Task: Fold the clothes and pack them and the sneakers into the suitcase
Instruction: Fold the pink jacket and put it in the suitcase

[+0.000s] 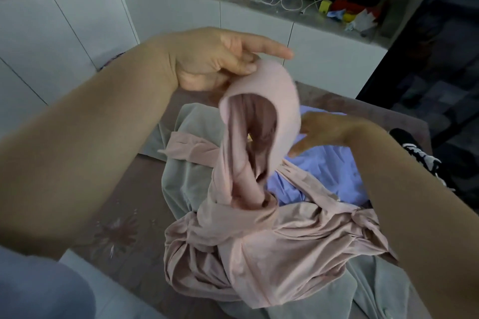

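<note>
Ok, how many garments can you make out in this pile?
3: a pink garment held up by the left hand, a grey-green garment under it, a lilac garment by the right hand. Others may be hidden.

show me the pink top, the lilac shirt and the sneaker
pink top (272, 246): head view, crumpled lower part
lilac shirt (326, 173): head view, wrinkled middle
sneaker (425, 163): head view, white laces

Mauve flower-patterned tabletop (124, 202), grey garment (178, 181), pink garment (285, 241), lilac garment (331, 171), sneaker (420, 155) at right edge
</note>
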A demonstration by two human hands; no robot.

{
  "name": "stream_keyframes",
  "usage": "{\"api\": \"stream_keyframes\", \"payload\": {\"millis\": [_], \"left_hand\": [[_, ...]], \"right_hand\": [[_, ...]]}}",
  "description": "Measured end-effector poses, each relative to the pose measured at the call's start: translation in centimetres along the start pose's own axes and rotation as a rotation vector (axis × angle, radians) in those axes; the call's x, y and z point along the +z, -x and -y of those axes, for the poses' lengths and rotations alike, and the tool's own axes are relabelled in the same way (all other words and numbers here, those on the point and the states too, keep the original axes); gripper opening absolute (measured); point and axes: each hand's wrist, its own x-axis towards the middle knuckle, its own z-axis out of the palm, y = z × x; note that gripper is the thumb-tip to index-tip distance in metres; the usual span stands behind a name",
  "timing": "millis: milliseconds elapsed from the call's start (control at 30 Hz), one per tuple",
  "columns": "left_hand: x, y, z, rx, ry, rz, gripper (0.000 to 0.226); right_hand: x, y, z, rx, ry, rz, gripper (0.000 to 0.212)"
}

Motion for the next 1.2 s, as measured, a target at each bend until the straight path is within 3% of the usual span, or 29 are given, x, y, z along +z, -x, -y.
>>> {"api": "stream_keyframes", "payload": {"millis": [33,100,200,300,367,433,500,567,633,700,767,800,867,900,967,1033,1200], "left_hand": [[0.3,-0.1,-0.1,-0.018,0.017,-0.008,0.042],[0.2,-0.5,0.1,-0.04,0.058,-0.051,0.044],[-0.4,-0.8,0.5,-0.032,0.148,-0.155,0.044],[-0.8,-1.7,0.0,0.069,0.283,-0.241,0.043],[-1.0,-2.9,-0.1,0.126,0.379,-0.369,0.041],[-1.3,-4.6,0.5,0.158,0.465,-0.532,0.043],[-1.5,-6.3,2.8,0.09,0.446,-0.646,0.042],[-1.5,-7.5,6.2,-0.063,0.226,-0.69,0.037],[-0.4,-7.1,10.0,-0.251,-0.081,-0.698,0.043],[0.6,-5.8,14.0,-0.382,-0.347,-0.643,0.033],[1.7,-4.2,17.2,-0.425,-0.437,-0.545,0.007],[1.9,-3.6,18.5,-0.43,-0.437,-0.501,0.017],[2.3,-2.6,20.6,-0.436,-0.383,-0.465,0.014],[2.7,-2.1,21.2,-0.431,-0.37,-0.456,0.009],[3.1,-1.7,22.5,-0.438,-0.424,-0.475,0.038],[3.2,-1.6,23.5,-0.442,-0.566,-0.505,0.055],[3.6,-1.5,23.5,-0.367,-0.781,-0.526,0.014]], "right_hand": [[-0.3,0.4,-1.3,0.033,0.057,-0.006,0.027],[-1.4,2.2,-2.4,-0.005,-0.073,-0.098,0.032],[-3.9,6.1,-2.7,-0.229,-0.406,-0.174,0.055],[-6.0,8.6,-1.4,-0.412,-0.474,-0.109,0.059],[-6.4,8.0,-0.7,-0.468,-0.54,-0.154,0.059],[-6.1,5.8,-0.4,-0.459,-0.65,-0.371,0.05],[-6.0,2.3,-0.7,-0.3,-0.754,-0.764,0.038],[-5.7,-0.9,-1.1,-0.197,-0.706,-1.007,0.052],[-4.3,-3.0,-2.1,-0.121,-0.616,-0.99,0.07],[-2.3,-3.6,-3.9,0.053,-0.361,-0.879,0.061],[0.0,-3.4,-6.6,0.3,-0.009,-0.677,0.036],[1.6,-3.1,-7.8,0.424,0.07,-0.546,0.027],[4.8,-2.5,-9.2,0.574,0.033,-0.346,0.034],[6.3,-2.3,-9.6,0.595,-0.077,-0.324,0.04],[9.1,-2.2,-9.5,0.559,-0.271,-0.43,0.04],[11.1,-2.1,-8.8,0.501,-0.188,-0.524,0.036],[11.8,-0.7,-7.9,0.453,-0.069,-0.57,0.015]]}}
